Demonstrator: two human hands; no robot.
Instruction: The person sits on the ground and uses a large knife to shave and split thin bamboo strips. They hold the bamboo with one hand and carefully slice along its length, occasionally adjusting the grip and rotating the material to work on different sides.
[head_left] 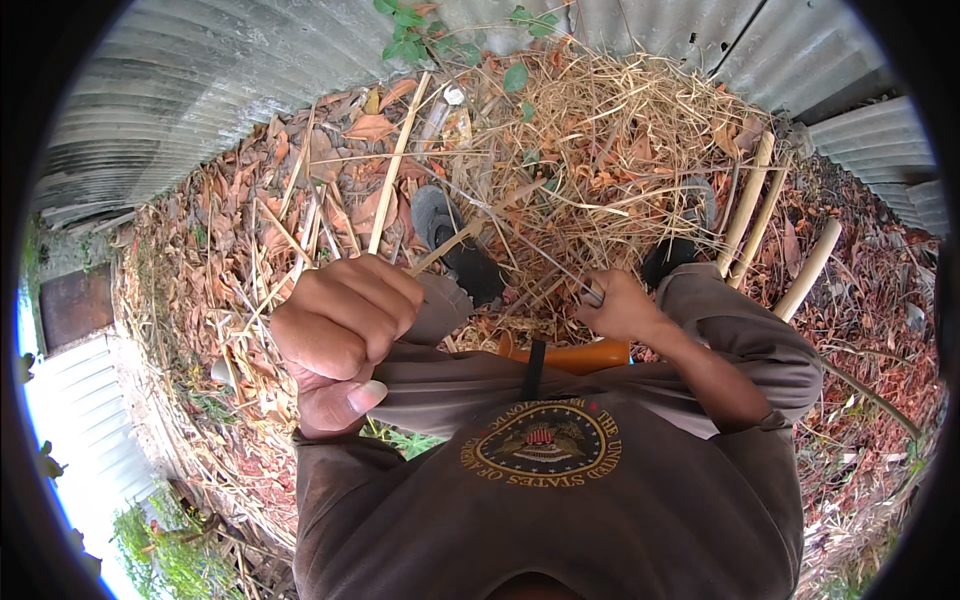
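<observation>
A thin bamboo strip (395,160) is held upright and slightly tilted, rising from the closed left hand (340,325) toward the corrugated metal wall (190,80) at the top of the view. The left hand is seen clenched into a full fist around the lower end of the strip, thumb pressed across the fingers. A second, greyish sliver (520,245) is seen running from near the left fist across to the right hand (620,305), which is closed around a slender dark tool or blade (592,295); whether this is a knife cannot be told, since only its end shows. An orange handle or sheath (575,355) with a dark strap is seen resting across the lap, just below the right hand.

The step in hand is judged to be the splitting or shaving of the strip. It is done well, by this judgement, when the strip is kept taut by the left fist, the edge is guided along the grain and away from the body, and the left thumb is kept clear of the cutting line.

Thicker bamboo poles (755,200) are seen leaning at the right, over dry straw (600,120) and fallen leaves (210,270); dark shoes (450,235) are planted among the litter.
</observation>
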